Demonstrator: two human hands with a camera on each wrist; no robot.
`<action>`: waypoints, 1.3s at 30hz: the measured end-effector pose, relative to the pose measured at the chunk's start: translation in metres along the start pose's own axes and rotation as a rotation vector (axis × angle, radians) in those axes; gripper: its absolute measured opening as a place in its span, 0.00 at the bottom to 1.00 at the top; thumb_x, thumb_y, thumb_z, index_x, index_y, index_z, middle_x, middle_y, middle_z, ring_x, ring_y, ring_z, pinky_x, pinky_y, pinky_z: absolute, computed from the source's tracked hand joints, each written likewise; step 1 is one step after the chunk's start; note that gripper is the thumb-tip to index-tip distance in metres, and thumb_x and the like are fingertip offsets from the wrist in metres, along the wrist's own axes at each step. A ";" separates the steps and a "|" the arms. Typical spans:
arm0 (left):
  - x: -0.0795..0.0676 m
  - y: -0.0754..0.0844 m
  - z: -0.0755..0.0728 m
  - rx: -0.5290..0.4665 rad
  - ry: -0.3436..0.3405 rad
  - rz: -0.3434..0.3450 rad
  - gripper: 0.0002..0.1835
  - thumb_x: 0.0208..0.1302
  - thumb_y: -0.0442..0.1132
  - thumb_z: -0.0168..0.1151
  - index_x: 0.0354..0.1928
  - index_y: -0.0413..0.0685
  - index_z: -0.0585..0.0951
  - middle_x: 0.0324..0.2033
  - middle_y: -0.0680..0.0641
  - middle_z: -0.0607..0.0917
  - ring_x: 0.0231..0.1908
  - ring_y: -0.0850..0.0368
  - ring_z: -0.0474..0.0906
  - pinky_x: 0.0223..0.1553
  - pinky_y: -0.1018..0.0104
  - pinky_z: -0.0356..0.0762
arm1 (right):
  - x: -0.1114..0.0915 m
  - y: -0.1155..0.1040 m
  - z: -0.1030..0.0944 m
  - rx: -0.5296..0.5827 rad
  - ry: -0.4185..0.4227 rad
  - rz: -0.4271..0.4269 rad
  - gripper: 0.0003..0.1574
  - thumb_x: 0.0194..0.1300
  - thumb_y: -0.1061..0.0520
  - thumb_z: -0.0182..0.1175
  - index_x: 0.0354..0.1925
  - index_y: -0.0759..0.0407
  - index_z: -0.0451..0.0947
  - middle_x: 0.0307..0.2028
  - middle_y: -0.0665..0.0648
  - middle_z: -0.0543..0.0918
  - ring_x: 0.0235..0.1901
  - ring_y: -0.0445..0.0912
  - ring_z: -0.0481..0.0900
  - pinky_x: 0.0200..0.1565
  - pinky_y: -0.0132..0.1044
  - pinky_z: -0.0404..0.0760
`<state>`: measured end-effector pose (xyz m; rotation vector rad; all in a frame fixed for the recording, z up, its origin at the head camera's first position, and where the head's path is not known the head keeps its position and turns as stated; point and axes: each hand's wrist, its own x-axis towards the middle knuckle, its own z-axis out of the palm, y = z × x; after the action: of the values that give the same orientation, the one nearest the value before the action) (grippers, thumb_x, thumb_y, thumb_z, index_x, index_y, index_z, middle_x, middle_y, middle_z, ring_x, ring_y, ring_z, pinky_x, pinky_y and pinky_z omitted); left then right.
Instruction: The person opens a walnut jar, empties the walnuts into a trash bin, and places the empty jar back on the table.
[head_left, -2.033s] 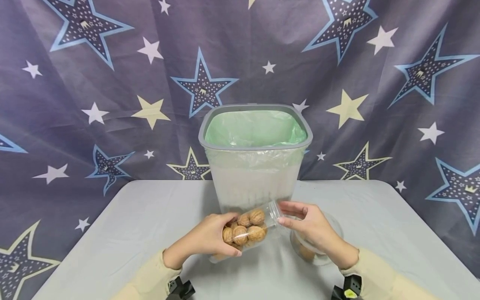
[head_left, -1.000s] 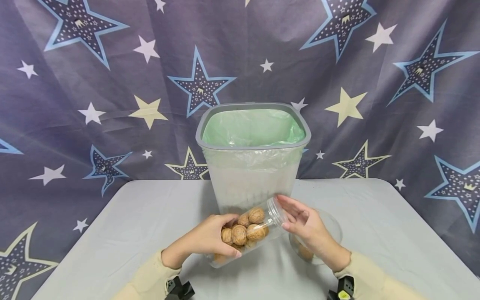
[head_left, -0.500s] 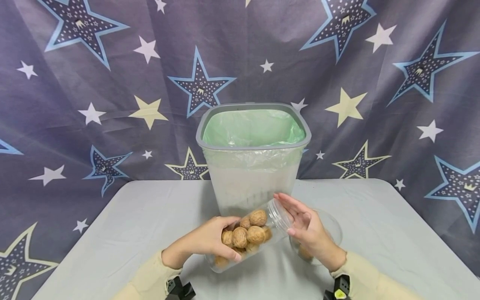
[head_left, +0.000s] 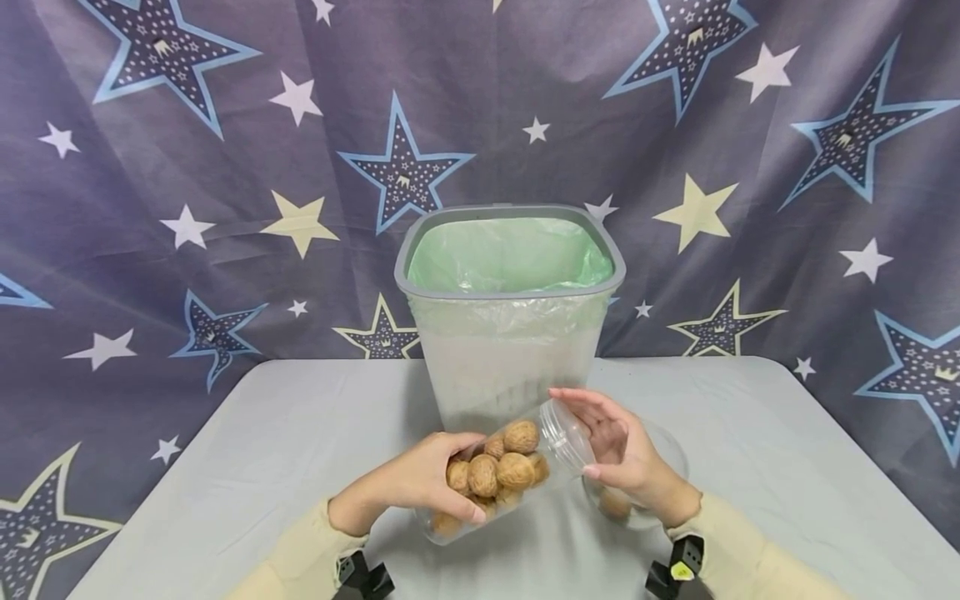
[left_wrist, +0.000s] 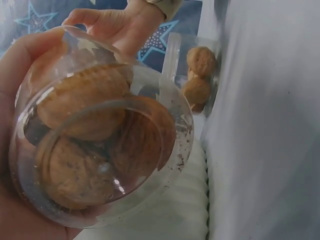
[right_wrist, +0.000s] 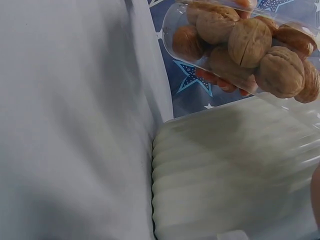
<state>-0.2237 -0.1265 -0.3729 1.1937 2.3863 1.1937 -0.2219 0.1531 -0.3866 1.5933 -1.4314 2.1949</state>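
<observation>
A clear plastic jar (head_left: 564,435) of walnuts (head_left: 516,472) lies tilted in the air, its mouth toward the right. My left hand (head_left: 427,477) grips it around the body, thumb along the near side. In the left wrist view the round base of the jar (left_wrist: 107,200) faces the camera. At the mouth, my right hand (head_left: 624,454) is cupped with fingers spread and nothing held; its thumb tip is at the rim, contact unclear. A second clear round container (head_left: 673,457) stands on the table behind the right hand, with walnuts (left_wrist: 201,62) inside.
Close behind the jar stands a whitish bin (head_left: 510,350) with a grey rim, lined with a green bag (head_left: 510,250). A grey-white table (head_left: 300,433) extends around them. Behind it hangs a star-patterned curtain (head_left: 480,108).
My right hand let go of the jar's rim and opened out beside the mouth. The jar tipped slightly further mouth-down, and the walnuts shifted a little toward the mouth.
</observation>
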 end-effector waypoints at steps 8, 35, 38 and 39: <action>-0.001 0.002 0.000 0.080 0.044 -0.021 0.32 0.38 0.51 0.76 0.50 0.56 0.77 0.33 0.60 0.80 0.34 0.66 0.76 0.38 0.70 0.76 | -0.003 0.004 0.006 -0.066 0.088 0.043 0.45 0.56 0.60 0.65 0.66 0.71 0.55 0.67 0.61 0.64 0.68 0.48 0.59 0.68 0.34 0.53; -0.006 0.005 0.006 0.248 0.171 -0.095 0.31 0.35 0.52 0.76 0.46 0.55 0.77 0.29 0.62 0.80 0.28 0.68 0.76 0.32 0.72 0.75 | 0.010 -0.019 0.046 -0.397 0.594 0.685 0.34 0.58 0.64 0.60 0.61 0.73 0.64 0.60 0.70 0.70 0.56 0.53 0.70 0.50 0.27 0.75; -0.006 0.006 0.006 0.248 0.175 -0.091 0.32 0.35 0.53 0.76 0.47 0.54 0.77 0.29 0.62 0.80 0.29 0.68 0.76 0.32 0.72 0.75 | 0.011 -0.019 0.047 -0.382 0.601 0.697 0.34 0.58 0.64 0.60 0.61 0.73 0.64 0.60 0.69 0.70 0.57 0.54 0.70 0.50 0.27 0.75; -0.006 0.006 0.006 0.248 0.175 -0.091 0.32 0.35 0.53 0.76 0.47 0.54 0.77 0.29 0.62 0.80 0.29 0.69 0.76 0.32 0.72 0.75 | 0.010 -0.019 0.047 -0.377 0.602 0.700 0.34 0.58 0.64 0.60 0.61 0.73 0.64 0.60 0.69 0.69 0.57 0.55 0.69 0.50 0.28 0.75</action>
<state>-0.2133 -0.1255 -0.3730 1.0707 2.7538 1.0370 -0.1836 0.1264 -0.3653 0.2673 -2.1778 2.1888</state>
